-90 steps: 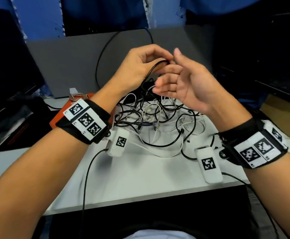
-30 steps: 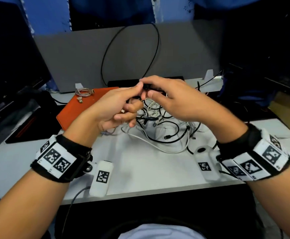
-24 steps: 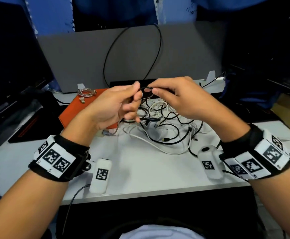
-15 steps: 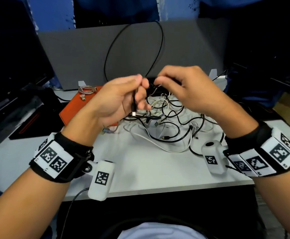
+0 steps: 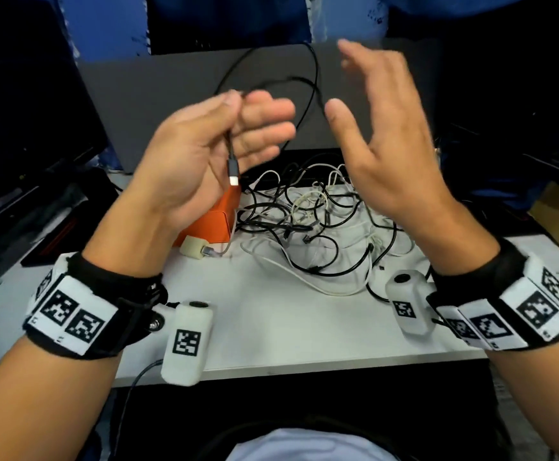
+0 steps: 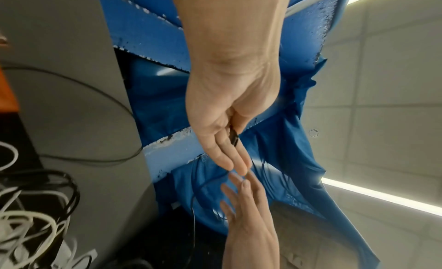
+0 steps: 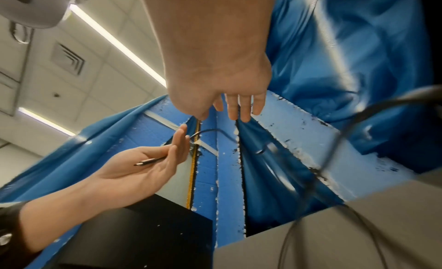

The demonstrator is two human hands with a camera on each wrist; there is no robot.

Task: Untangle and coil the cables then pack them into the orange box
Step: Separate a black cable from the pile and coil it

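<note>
My left hand is raised above the table and pinches a black cable between thumb and forefinger. The cable's connector hangs down across the palm, and it also shows in the left wrist view. From the pinch the cable loops up and behind toward the grey panel. My right hand is raised beside it with fingers straight and spread, holding nothing. A tangle of black and white cables lies on the white table. The orange box sits left of the tangle, partly hidden by my left hand.
A beige adapter with a plug lies in front of the orange box. A grey panel stands upright behind the tangle. Dark equipment flanks the table on the left. Blue sheeting hangs at the back.
Both hands rose from low over the tangle, where they held the black cable together. The right hand let go, opened and moved right. The left keeps the cable, connector now dangling.
</note>
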